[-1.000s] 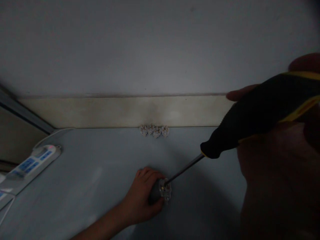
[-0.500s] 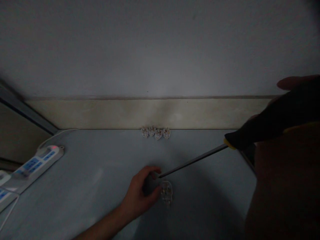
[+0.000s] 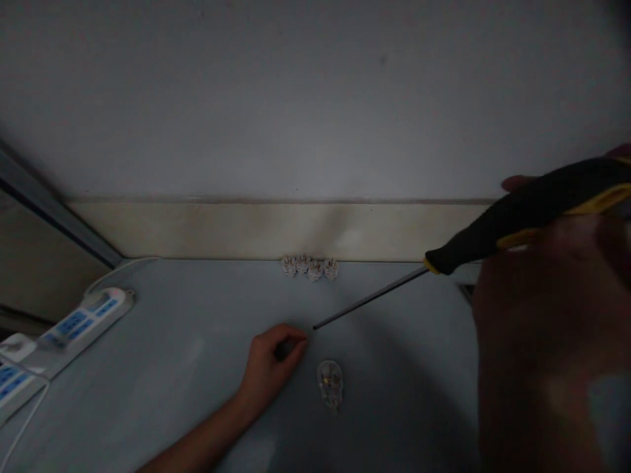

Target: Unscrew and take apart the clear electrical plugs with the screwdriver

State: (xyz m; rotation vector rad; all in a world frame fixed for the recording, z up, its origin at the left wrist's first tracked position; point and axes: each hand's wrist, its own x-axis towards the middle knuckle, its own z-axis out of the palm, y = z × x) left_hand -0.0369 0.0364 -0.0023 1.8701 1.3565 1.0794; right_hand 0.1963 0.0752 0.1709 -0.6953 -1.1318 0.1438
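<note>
The left hand [image 3: 263, 364] hovers or rests low over the tabletop [image 3: 172, 368], thumb and forefinger closed into a pinch; whether the fingers have hold of anything small, such as a screw, is too dark and fine to tell. Just ahead and to the right of that pinch, apart from it, is the tip of a screwdriver [image 3: 532, 203]. The right hand [image 3: 547, 289] has its fingers wrapped around the black and yellow handle.

One clear plug-like piece [image 3: 329, 386] lies on the tabletop, near the left fingers, to their right and closer to the person. Neither hand touches it. Yellow metal shows in it, but whether any screw in it is tight, loose or out cannot be made out.

Well beyond the left fingers, by the foot of the wall [image 3: 315, 118], four similar clear pieces [image 3: 315, 269] sit grouped with their prongs up. By appearance, those four are set aside and the single piece is the one in work, likely unfinished. A white power strip [image 3: 106, 312] lies well to the left of the fingers.
</note>
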